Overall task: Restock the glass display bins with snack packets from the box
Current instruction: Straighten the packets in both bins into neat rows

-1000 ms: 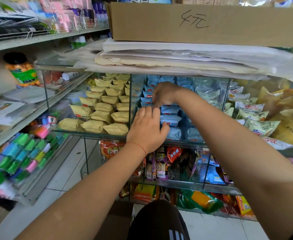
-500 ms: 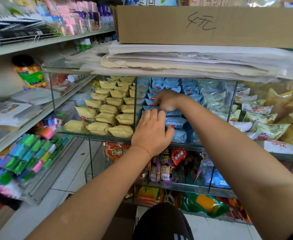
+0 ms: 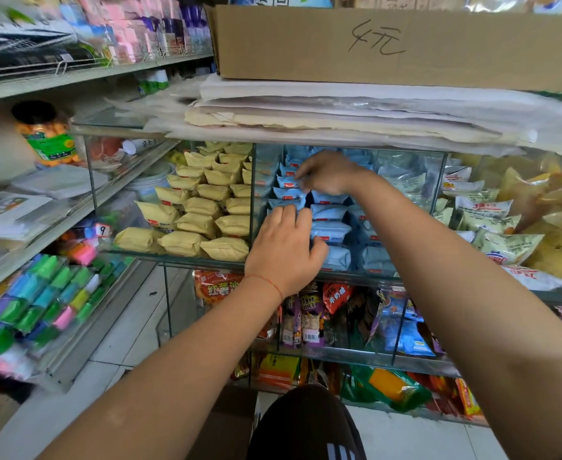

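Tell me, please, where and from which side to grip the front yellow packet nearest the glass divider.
Judging by its pose, pinch the yellow packet across its puffed middle, coming from the open front and slightly above. It lies flat at the front edge, with the glass divider on its right and another packet on its left, so a side approach looks blocked.

pale blue snack packets (image 3: 329,230) are stacked in the middle glass display bin (image 3: 349,273), between yellow packets (image 3: 203,224) leftward and white packets (image 3: 485,210) rightward; a brown cardboard box (image 3: 402,44) is set above.
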`<action>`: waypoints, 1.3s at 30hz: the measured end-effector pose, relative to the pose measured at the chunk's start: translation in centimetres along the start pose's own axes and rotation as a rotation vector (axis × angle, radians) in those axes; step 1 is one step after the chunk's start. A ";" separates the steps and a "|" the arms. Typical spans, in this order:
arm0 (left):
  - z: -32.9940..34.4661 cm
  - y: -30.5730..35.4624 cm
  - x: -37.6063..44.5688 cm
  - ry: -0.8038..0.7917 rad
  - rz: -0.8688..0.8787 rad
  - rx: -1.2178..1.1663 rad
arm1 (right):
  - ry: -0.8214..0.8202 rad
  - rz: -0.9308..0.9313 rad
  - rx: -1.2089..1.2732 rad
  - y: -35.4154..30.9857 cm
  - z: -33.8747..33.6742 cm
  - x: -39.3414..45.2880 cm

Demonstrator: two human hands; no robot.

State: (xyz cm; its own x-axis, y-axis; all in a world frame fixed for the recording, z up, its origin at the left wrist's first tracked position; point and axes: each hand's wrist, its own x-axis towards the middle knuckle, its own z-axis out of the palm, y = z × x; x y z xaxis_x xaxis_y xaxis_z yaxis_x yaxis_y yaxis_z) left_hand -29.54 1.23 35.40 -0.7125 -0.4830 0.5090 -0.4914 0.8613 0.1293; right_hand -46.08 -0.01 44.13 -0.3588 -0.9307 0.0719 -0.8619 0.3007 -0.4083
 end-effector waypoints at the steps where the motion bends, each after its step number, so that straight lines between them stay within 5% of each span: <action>1: 0.0 0.0 0.0 -0.003 0.001 0.002 | 0.108 0.019 0.011 0.4 0.0 0.2; 3: 0.0 0.0 0.1 -0.019 0.005 0.006 | 0.221 0.063 -0.023 1.1 0.5 0.4; 8: 0.0 0.0 0.3 -0.056 0.010 0.032 | -0.007 0.157 -0.200 2.0 3.8 0.5; 18: -0.1 0.0 0.2 -0.075 -0.008 0.031 | -0.152 0.241 -0.226 1.4 4.1 0.1; 24: -0.1 -0.1 0.2 -0.067 0.007 0.038 | 0.005 0.270 -0.207 2.1 2.4 1.7; 34: 0.3 -0.2 0.4 -0.079 0.001 0.062 | -0.114 0.366 -0.480 3.3 2.1 4.6; 39: 0.1 -0.1 0.3 -0.079 -0.009 0.058 | -0.038 0.312 -0.523 2.6 1.2 5.8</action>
State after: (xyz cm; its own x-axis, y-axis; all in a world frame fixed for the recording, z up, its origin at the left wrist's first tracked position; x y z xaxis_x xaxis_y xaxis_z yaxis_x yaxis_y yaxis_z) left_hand -29.76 1.01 35.41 -0.7441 -0.5035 0.4391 -0.5245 0.8474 0.0828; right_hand -50.02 -4.92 42.35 -0.6181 -0.7859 -0.0156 -0.7833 0.6142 0.0964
